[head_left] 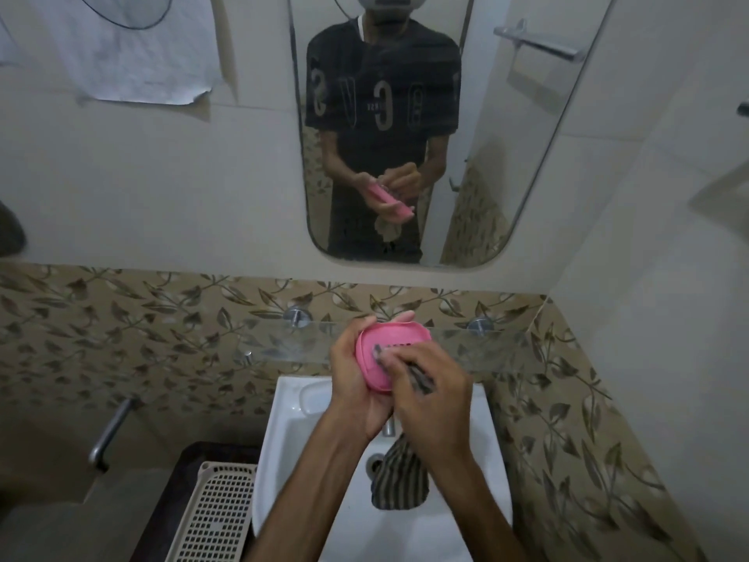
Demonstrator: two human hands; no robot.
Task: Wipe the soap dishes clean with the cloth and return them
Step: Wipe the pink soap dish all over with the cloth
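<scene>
Left hand [356,383] is gripping the soap dish [385,350]; right hand [429,403] is pinching the cloth [399,476], scrubbing the slots. Work into corners.

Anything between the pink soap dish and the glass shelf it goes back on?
Nothing visible. The left hand holds the pink soap dish just in front of the glass shelf, while the right hand presses the striped cloth into it. The shelf stretch behind and beside the dish shows no objects.

Pink soap dish [385,350]; cloth [399,478] seemingly dark-and-pale striped; white sink [292,432].
</scene>
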